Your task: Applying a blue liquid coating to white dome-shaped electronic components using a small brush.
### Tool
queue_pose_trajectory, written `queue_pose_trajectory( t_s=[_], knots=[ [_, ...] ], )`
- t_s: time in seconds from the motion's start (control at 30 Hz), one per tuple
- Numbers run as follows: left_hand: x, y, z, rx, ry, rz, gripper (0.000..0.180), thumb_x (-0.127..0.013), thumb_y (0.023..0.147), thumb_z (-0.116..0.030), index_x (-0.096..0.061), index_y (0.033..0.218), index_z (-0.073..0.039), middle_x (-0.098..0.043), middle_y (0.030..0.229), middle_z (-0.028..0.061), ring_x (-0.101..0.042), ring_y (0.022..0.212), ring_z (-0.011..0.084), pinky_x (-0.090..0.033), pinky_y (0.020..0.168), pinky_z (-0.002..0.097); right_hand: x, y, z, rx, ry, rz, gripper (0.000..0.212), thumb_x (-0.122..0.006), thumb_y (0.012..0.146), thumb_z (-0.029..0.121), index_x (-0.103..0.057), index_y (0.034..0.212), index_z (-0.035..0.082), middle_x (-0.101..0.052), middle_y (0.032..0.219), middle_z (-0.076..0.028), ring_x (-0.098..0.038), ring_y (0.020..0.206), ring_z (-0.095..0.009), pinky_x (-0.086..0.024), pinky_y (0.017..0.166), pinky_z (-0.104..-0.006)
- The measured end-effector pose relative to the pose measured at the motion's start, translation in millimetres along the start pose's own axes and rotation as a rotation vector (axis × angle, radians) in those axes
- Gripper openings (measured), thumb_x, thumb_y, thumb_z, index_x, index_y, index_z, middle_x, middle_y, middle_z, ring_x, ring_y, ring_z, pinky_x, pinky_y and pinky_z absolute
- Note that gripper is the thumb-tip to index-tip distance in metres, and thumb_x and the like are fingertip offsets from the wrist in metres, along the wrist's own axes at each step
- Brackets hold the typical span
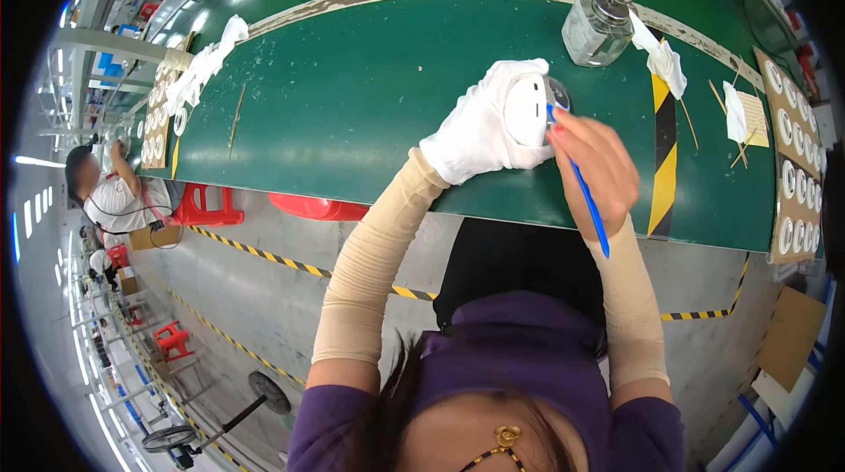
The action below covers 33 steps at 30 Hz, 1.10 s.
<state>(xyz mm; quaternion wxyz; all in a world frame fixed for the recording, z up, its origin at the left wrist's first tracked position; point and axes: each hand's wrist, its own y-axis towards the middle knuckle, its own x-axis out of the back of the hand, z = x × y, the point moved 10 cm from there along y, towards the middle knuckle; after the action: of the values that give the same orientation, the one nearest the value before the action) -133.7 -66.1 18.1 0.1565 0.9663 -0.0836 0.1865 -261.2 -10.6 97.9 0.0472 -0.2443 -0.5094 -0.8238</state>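
Observation:
My left hand (480, 124), in a white glove, is closed around a round white device (525, 111) with small dark slots in its face and a dark, shiny part at its right side. The bare fingers of my right hand (597, 164) pinch a blue pen-shaped tool (588, 199). Its upper tip meets the right edge of the device, while the rest slants down past my palm. Both hands are over the near part of the green table (352, 102). What the tip touches exactly is too small to tell.
A lidded glass jar (598, 28) stands at the back right, with white cloth (662, 58) beside it. Yellow-black tape (662, 173) crosses the table. Cardboard trays of round white parts (797, 173) are at the far right. Thin sticks (738, 120) lie nearby. At left, a person (123, 195) sits.

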Motion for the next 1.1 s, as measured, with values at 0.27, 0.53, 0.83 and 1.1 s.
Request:
queue_pose_trajectory(
  t_s=[0.27, 0.53, 0.83, 1.1],
  knots=[
    [-1, -4, -6, -0.04, -0.015, -0.03, 0.084, -0.085, 0.058, -0.027, -0.047, 0.131, -0.01, -0.053, 0.123, 0.0126, -0.056, 0.112, 0.0314, -0.046, 0.096, 0.038, 6, 0, -22, -0.1, -0.078, -0.054, 0.021, -0.073, 0.07, -0.011, -0.067, 0.089, -0.005, -0.07, 0.096, -0.017, -0.067, 0.081, -0.031, -0.055, 0.07, -0.0337],
    [3, 4, -7, -0.08, -0.07, 0.009, 0.079, -0.085, 0.06, -0.019, -0.049, 0.129, -0.01, -0.054, 0.123, 0.0124, -0.057, 0.111, 0.0317, -0.046, 0.095, 0.0371, 5, -7, 0, -0.155, 0.05, -0.032, 0.017, -0.072, 0.073, -0.01, -0.064, 0.087, -0.005, -0.07, 0.093, -0.018, -0.067, 0.082, -0.031, -0.055, 0.074, -0.0344],
    [0, 4, -8, -0.131, -0.001, 0.083, 0.093, -0.09, 0.061, -0.023, -0.04, 0.137, -0.008, -0.05, 0.128, 0.0083, -0.052, 0.115, 0.02, -0.043, 0.099, 0.0335, -6, -10, -21, -0.254, 0.233, -0.031, 0.023, -0.061, 0.081, -0.015, -0.054, 0.097, 0.0, -0.068, 0.095, -0.017, -0.065, 0.088, -0.029, -0.054, 0.073, -0.031],
    [-5, -1, 5, 0.124, -0.307, 0.058, 0.098, -0.09, 0.06, -0.014, -0.033, 0.139, -0.006, -0.049, 0.129, 0.0072, -0.05, 0.117, 0.0166, -0.041, 0.103, 0.03, -22, 11, -48, -0.382, 0.243, -0.104, 0.014, -0.062, 0.083, -0.01, -0.057, 0.092, -0.001, -0.067, 0.094, -0.014, -0.063, 0.085, -0.023, -0.051, 0.075, -0.0286]
  ],
)
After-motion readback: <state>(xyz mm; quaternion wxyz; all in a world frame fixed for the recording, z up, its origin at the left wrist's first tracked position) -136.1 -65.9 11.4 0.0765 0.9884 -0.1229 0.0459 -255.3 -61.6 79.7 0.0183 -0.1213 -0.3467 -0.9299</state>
